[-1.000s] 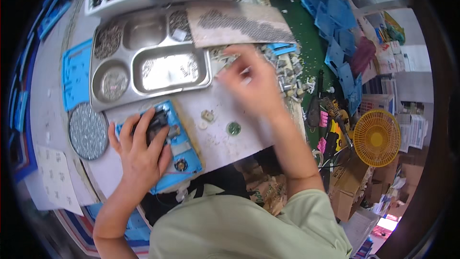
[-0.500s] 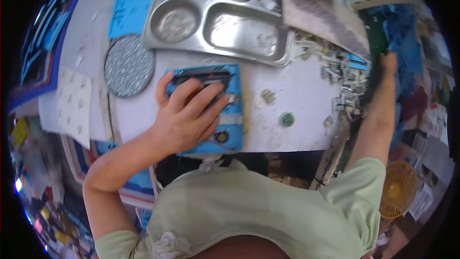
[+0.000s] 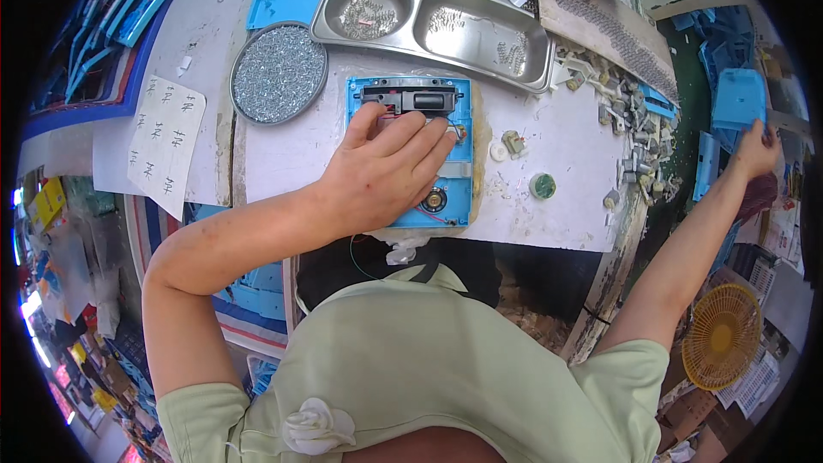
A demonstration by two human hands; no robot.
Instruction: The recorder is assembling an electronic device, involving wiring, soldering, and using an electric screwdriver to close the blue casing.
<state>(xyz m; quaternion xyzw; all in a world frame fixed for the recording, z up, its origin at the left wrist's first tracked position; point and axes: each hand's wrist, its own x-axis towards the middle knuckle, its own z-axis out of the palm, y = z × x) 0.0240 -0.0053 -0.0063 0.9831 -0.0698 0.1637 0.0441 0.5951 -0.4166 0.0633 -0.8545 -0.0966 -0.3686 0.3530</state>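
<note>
Your left hand [image 3: 386,173] covers the open blue housing [image 3: 457,186] at centre frame, its grip hidden. At upper right, your right hand [image 3: 758,153] pinches a blue panel [image 3: 739,96]; best keep the housing steady.

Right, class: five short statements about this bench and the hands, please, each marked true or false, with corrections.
1. The left hand lies on the open blue plastic casing. True.
2. The shiny steel tray has several compartments. True.
3. The right hand is over that tray. False: it is at the far right, holding a light-blue plastic piece.
4. A round green piece lies right of the casing, apart from it. True.
5. The round dish of silvery metal bits stands right of the casing. False: it stands left.
</note>
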